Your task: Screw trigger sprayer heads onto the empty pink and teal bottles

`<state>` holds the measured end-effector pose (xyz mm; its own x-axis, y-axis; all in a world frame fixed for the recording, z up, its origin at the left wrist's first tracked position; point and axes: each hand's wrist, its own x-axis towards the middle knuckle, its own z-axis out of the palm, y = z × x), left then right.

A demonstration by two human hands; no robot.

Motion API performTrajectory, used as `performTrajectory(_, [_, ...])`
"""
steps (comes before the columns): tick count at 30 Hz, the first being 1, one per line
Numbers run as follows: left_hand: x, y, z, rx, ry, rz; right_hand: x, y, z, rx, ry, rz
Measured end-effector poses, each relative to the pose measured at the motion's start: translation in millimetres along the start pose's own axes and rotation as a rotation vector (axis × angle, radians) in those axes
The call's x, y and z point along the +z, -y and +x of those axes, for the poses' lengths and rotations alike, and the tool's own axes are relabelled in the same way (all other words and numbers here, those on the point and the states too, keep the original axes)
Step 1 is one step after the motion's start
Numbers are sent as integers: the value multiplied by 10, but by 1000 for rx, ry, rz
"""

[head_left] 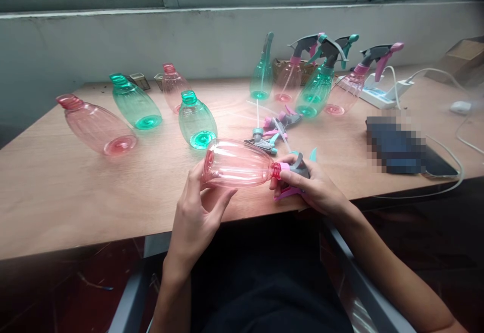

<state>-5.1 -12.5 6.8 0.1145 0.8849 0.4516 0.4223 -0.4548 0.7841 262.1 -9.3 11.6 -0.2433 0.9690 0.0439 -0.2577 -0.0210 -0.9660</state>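
Note:
A clear pink bottle (238,164) lies sideways above the table's front edge, its neck pointing right. My left hand (198,212) grips it by the base, fingers behind and thumb below. At the neck, my right hand (313,184) is closed on a grey and pink spray head (298,167), whose collar meets the bottle's red mouth. I cannot tell how far the collar is screwed on. Just behind my hands lie loose spray heads: a grey and teal one (260,141) with its tube upward, and pink and grey ones (282,121) in a pile.
Open bottles stand at left: pink (100,128), green (138,103), another pink (174,88) and another green (197,121). Several bottles with spray heads (313,91) stand at the back. A power strip (381,93), cables and a partly pixelated dark flat device (438,161) are at right.

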Motion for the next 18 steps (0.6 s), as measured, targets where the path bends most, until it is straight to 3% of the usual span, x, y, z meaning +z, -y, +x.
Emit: performTrajectory(18, [4, 6, -9, -1, -8, 4, -3, 0, -13, 0, 4, 14])
